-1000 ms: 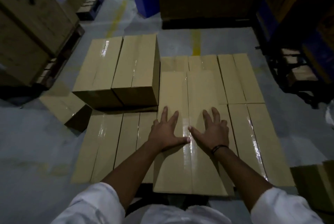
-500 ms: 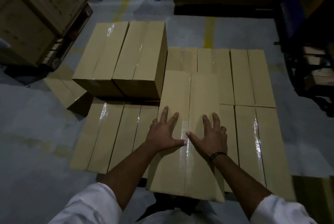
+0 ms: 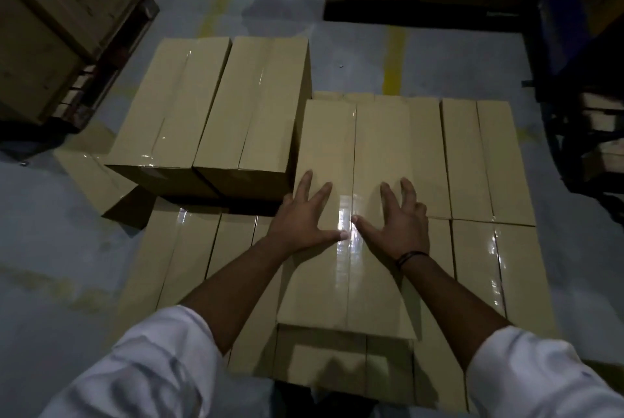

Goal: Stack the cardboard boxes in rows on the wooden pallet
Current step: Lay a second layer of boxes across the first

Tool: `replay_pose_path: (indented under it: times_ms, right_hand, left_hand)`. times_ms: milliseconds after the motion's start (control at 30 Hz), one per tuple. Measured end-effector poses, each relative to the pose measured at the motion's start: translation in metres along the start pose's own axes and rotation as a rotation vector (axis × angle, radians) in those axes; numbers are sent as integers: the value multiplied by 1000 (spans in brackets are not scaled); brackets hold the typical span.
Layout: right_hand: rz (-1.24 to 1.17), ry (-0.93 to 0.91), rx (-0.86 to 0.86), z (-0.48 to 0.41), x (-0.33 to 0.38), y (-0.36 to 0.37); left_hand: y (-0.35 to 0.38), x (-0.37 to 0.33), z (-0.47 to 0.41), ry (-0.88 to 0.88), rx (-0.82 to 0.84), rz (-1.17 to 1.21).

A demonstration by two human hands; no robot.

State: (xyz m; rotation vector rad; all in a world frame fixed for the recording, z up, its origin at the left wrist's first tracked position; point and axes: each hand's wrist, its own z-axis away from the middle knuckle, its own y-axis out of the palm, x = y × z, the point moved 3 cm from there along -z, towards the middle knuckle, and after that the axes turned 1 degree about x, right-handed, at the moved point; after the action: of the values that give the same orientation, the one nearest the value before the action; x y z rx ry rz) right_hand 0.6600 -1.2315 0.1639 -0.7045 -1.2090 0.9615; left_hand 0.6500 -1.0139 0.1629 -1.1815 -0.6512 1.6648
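Both hands, left hand [image 3: 304,221] and right hand [image 3: 396,220], are pressing spread, straight fingers flat on a long tan taped cardboard box [image 3: 351,154] lying atop the bottom layer of boxes [image 3: 486,161], gripping nothing.

The grey floor [image 3: 50,265] carries yellow painted lines [image 3: 393,56]. A lone cardboard box [image 3: 94,174] lies on it, just left of the stacked boxes [image 3: 189,255]. What supports the stack is hidden.

L hand [image 3: 304,220] & R hand [image 3: 400,220] flat atop cardboard box [image 3: 347,154]
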Motion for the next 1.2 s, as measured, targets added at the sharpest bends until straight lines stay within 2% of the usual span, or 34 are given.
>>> replay_pose_path:
  times_ms: [167,300,400,533,767,1033,1200]
  right_hand:
    - [-11,-24,-7,-87,13,12]
    - [-93,34,75,-121,3,39]
    - [-49,25,128,-117,-7,55]
    - [29,-55,114,-74,-10,66]
    - [273,-151,255,15,-19,93]
    - [284,-223,218,-29,-7,86]
    - [279,-202,225,-78,4,77]
  left_hand:
    - [-20,25,-70,14,-23,-8]
    - [-12,43,-98,23,52,-76]
    - [-3,58,-103,9,80,-158]
    - [-8,64,-101,26,-39,-333]
    - [-8,82,-100,-42,72,-276]
    - [-11,96,-103,-1,25,-319]
    - [-15,104,-100,35,21,-359]
